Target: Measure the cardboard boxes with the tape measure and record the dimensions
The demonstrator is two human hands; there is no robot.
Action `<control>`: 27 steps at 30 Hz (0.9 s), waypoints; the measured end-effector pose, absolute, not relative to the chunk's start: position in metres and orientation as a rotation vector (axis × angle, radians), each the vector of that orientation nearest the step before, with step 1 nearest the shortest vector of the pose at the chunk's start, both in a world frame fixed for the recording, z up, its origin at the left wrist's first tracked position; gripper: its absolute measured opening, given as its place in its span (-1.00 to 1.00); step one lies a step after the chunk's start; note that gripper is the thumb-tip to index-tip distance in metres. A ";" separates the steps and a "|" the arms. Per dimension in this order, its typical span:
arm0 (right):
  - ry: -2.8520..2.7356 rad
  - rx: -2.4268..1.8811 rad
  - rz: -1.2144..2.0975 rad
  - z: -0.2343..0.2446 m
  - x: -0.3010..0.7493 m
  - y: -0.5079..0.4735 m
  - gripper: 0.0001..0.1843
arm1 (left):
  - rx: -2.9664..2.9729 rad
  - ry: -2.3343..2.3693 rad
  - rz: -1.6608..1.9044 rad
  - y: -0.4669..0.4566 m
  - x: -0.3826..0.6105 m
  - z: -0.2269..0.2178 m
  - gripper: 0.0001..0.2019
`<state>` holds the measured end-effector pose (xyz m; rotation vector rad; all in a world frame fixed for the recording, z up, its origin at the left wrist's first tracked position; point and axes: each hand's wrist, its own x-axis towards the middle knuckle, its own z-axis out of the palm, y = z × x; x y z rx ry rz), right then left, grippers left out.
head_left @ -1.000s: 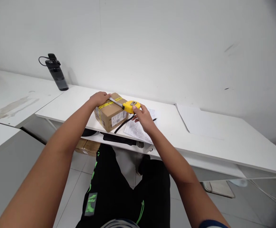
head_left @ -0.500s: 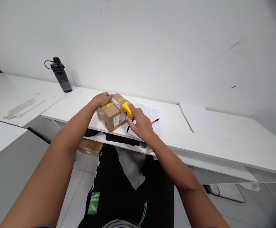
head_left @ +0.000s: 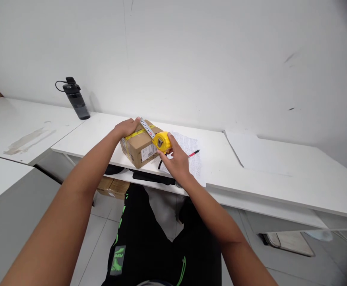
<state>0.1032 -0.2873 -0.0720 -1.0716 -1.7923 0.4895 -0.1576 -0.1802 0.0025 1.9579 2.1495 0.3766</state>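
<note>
A small cardboard box [head_left: 140,147] with yellow tape and a shipping label sits on the white desk [head_left: 227,167]. My left hand [head_left: 126,127] rests on the box's far left top corner, fingers closed on the end of the tape blade [head_left: 147,127]. My right hand [head_left: 175,158] grips the yellow tape measure case [head_left: 161,142] at the box's right edge. The blade runs across the top of the box between my hands. A black strap hangs from the case.
A printed sheet of paper [head_left: 191,153] with a red pen [head_left: 193,153] lies right of the box. A dark water bottle [head_left: 75,99] stands at the back left. A blank white sheet [head_left: 251,149] lies further right. A keyboard shelf and another carton sit under the desk.
My right hand has brought the yellow case in from beyond the box to its right edge, shortening the blade. The left hand has stayed on the far corner.
</note>
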 end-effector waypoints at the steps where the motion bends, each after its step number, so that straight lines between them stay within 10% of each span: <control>1: -1.781 -1.072 0.487 -0.073 0.104 -0.288 -0.17 | 1.936 2.138 0.345 -0.180 -0.157 0.003 -0.07; 20: -1.090 -0.810 1.269 -0.084 0.130 -0.260 -0.06 | 1.980 2.123 0.497 -0.209 -0.167 0.011 -0.30; 27: -1.051 -0.766 1.345 -0.087 0.118 -0.259 -0.33 | 2.000 2.185 0.620 -0.249 -0.220 -0.010 -0.32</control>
